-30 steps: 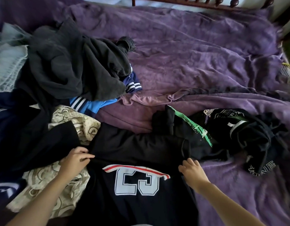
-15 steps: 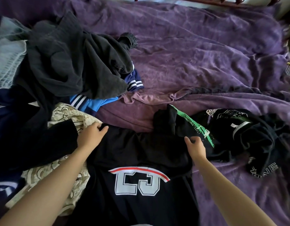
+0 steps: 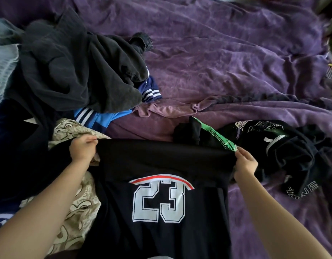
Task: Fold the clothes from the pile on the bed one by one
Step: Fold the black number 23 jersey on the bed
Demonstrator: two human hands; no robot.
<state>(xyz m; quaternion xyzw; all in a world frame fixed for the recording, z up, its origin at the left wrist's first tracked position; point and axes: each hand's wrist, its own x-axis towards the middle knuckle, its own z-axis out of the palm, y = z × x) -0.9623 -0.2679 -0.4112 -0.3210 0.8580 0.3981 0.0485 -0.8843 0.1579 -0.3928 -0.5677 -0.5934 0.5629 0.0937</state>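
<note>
Left grip (image 3: 82,150), right grip (image 3: 245,164) — each a pinch on top edge of black jersey (image 3: 161,159)

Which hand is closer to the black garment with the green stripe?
Right. The right hand pinches the number 23 jersey just beside the green-striped garment, almost touching it. The left hand grips the jersey's other corner, far to the garment's left.

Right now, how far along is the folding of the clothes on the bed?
Done: no neatly folded piece shows; the black clothes on the right lie crumpled. In hand: the left hand and the right hand each pinch the top edge of the jersey with 23, stretched between them. Left: folding this jersey, then the whole pile at the left.
</note>
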